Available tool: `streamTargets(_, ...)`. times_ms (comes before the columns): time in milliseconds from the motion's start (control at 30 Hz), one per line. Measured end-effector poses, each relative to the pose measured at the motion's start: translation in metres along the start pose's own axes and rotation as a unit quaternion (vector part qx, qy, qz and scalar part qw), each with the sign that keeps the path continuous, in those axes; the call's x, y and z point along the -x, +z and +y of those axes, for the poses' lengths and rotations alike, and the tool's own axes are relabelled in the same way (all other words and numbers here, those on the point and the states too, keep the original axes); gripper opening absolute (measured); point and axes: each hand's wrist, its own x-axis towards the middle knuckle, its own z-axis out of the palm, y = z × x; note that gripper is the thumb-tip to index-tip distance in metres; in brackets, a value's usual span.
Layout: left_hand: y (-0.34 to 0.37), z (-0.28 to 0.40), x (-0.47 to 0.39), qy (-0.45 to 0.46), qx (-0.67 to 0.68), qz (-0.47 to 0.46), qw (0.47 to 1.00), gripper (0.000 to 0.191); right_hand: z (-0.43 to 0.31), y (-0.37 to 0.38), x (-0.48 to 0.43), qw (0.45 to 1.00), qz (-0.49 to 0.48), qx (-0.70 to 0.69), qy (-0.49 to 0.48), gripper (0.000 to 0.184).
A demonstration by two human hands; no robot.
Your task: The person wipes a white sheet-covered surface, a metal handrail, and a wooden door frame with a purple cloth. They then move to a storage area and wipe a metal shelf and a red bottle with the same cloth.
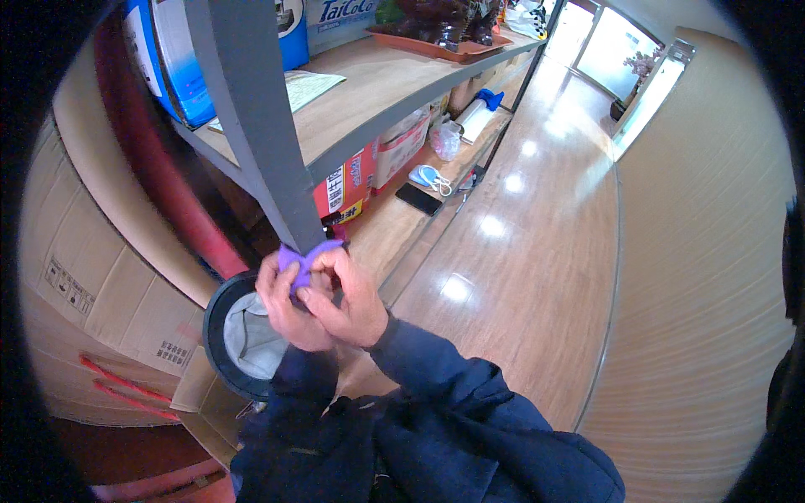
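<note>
Both my hands meet at the foot of the visible grey metal shelf post [258, 119], pinching a small piece of soft purple material [304, 267]. My left hand [286, 308] grips its left side with bent fingers. On the right side, my right hand [352, 298] holds it between thumb and fingers. Whether it is cloth or paper I cannot tell, and the fingers hide part of it. Just below and left of my hands is a round container with a dark rim [216, 339] and a crumpled pale grey liner [251, 336], partly covered by my left hand and sleeve.
On the lower shelf [377, 236] lie a black smartphone [419, 199], a blue and white device with a coiled cord [431, 178] and red printed boxes [402, 154]. The upper shelf holds a brown tray [440, 47]. Cardboard [119, 302] stands left; a wood-look floor [522, 251] runs along the right.
</note>
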Motion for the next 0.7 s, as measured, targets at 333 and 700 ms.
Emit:
streamTargets(333, 0.010, -0.055, 0.165, -0.309, -0.087, 0.007, 0.947, 0.034, 0.103, 0.020, 0.122, 0.944, -0.069, 0.103, 0.306, 0.028)
streamTargets(700, -0.002, -0.162, 0.309, -0.406, 0.005, -0.201, 0.891, 0.061, 0.186, 0.013, 0.181, 0.918, -0.075, 0.085, 0.379, 0.034)
